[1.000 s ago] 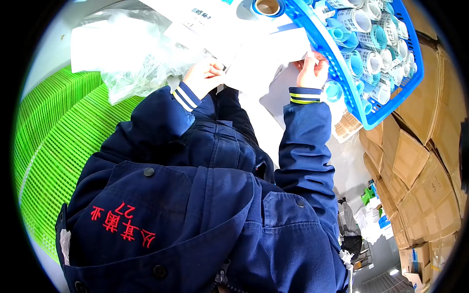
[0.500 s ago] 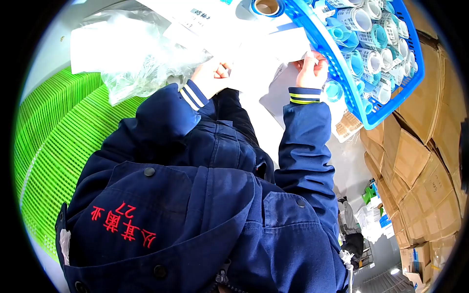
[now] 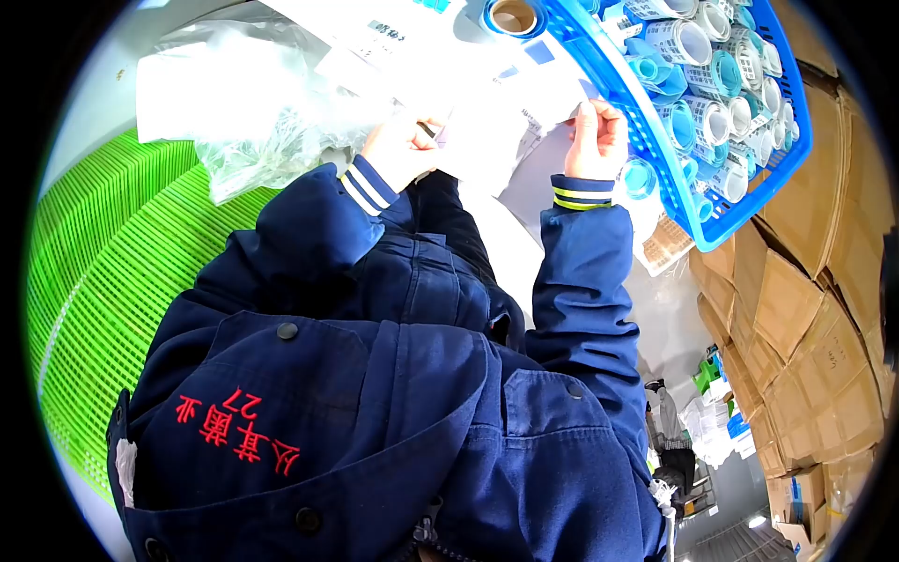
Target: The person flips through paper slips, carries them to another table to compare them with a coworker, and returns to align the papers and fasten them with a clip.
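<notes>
My left hand (image 3: 401, 152) is closed in a pinch at the left side of a white paper sheet (image 3: 478, 140). Glare washes out much of the sheet, so its outline is hard to follow. My right hand (image 3: 597, 140) pinches white paper between thumb and fingers at the right, beside the blue basket (image 3: 613, 80). Whether both hands grip one and the same sheet, I cannot tell. Printed text shows faintly on paper between the hands. A crumpled clear plastic bag (image 3: 272, 122) lies left of my left hand.
Rolled blue-and-white printed sheets (image 3: 716, 122) fill the basket. A tape roll (image 3: 513, 15) stands near its left side. Green slatted baskets (image 3: 122, 281) are at the left. Cardboard boxes (image 3: 805, 318) are stacked at the right. A person's dark clothing (image 3: 672, 450) shows behind, lower right.
My right hand has shifted slightly left and its fingers are more upright. The raised white paper edge beside it has dropped, showing more print behind. My left hand has barely moved.
</notes>
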`<state>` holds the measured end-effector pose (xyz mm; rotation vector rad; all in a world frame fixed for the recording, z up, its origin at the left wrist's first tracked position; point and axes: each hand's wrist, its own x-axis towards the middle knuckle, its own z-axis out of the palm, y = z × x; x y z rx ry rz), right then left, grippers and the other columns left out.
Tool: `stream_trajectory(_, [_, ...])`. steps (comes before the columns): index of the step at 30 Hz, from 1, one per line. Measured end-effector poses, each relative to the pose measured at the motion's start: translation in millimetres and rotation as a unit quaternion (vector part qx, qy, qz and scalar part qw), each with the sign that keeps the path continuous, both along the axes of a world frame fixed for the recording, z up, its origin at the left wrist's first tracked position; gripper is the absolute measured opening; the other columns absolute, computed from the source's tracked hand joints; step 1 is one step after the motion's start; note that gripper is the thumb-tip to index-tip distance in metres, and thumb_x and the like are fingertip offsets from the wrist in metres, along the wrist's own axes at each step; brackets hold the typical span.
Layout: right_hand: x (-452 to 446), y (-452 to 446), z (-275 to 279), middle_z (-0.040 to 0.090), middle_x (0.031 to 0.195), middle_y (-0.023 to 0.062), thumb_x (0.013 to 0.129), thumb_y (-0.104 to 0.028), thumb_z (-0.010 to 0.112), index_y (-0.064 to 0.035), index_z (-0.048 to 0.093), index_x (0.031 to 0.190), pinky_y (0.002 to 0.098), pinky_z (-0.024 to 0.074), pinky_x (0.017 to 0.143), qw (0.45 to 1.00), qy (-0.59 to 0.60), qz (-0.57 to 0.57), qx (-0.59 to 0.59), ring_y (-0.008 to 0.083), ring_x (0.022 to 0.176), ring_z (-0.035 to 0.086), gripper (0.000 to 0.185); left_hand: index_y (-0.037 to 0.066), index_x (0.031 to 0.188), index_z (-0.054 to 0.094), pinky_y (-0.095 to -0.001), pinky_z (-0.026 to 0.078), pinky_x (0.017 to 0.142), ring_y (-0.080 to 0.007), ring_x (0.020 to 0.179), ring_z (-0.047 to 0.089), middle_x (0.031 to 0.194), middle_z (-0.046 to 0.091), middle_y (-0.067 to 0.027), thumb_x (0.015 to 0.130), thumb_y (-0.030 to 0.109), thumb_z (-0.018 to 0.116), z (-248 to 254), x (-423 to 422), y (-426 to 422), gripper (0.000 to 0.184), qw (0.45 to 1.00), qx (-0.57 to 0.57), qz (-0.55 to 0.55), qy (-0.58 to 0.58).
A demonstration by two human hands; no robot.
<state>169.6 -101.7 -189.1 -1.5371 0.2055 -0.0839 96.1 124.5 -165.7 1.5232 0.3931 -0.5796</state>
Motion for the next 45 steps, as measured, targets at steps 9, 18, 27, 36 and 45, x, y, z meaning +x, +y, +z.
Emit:
stream_trajectory(9, [-5.7, 4.6, 17.2, 0.057, 0.070, 0.0073, 0.085, -0.012, 0.054, -0.0034, 0.047, 0.093, 0.0231, 0.0444, 0.050, 0.996, 0.075, -0.017, 0.054, 0.0164, 0.057, 0.059, 0.013, -0.002, 0.109, 0.046, -0.0201, 0.045, 0.062, -0.0086, 0.066, 0.054, 0.072, 0.056, -0.0063, 0.070, -0.008, 0.057, -15.5, -1.8, 3.2, 0.041, 0.998, 0.044, -0.029, -0.032])
stream_trajectory(18, [-9.6, 6.0, 16.2, 0.060, 0.071, 0.0094, 0.086, -0.012, 0.050, -0.0033, 0.044, 0.095, 0.0249, 0.0469, 0.057, 0.994, 0.087, -0.004, 0.066, 0.0157, 0.060, 0.060, 0.013, 0.003, 0.118, 0.041, -0.0203, 0.045, 0.066, -0.0097, 0.070, 0.054, 0.078, 0.055, -0.0049, 0.074, -0.006, 0.053, -0.2, 10.1, -3.8, 0.047, 0.994, -0.099, 0.051, 0.019])
stream_trajectory(27, [-27.8, -2.6, 36.0, 0.058, 0.103, 0.0132, 0.067, -0.014, 0.071, -0.0036, 0.039, 0.122, 0.0337, 0.0407, 0.086, 0.968, 0.073, 0.239, -0.011, 0.0219, 0.098, 0.054, 0.064, 0.003, 0.120, 0.039, -0.0239, 0.047, 0.071, -0.0148, 0.082, 0.056, 0.090, 0.055, -0.0090, 0.082, 0.001, 0.051, -3.6, 34.8, -2.9, 0.040, 0.972, -0.226, 0.053, 0.029])
stream_trajectory(36, [-18.8, 2.8, 16.8, 0.060, 0.088, 0.0112, 0.068, -0.001, 0.066, -0.0050, 0.061, 0.091, 0.0318, 0.0440, 0.076, 0.939, -0.127, 0.209, -0.244, 0.0240, 0.085, 0.057, 0.024, 0.001, 0.115, 0.040, -0.0320, 0.046, 0.082, -0.0233, 0.094, 0.056, 0.102, 0.055, -0.0162, 0.087, 0.014, 0.046, 26.4, 44.9, -13.1, 0.031, 0.940, -0.305, 0.146, 0.051])
stream_trajectory(45, [-10.9, 7.8, 4.5, 0.057, 0.074, 0.0005, 0.079, -0.005, 0.061, -0.0072, 0.057, 0.076, 0.0213, 0.0395, 0.063, 1.000, 0.018, 0.020, -0.006, 0.0062, 0.066, 0.049, 0.005, -0.001, 0.109, 0.042, -0.0354, 0.042, 0.090, -0.0277, 0.103, 0.052, 0.109, 0.052, -0.0197, 0.090, 0.020, 0.043, -15.1, 7.5, -3.4, 0.029, 0.967, -0.199, 0.141, 0.073])
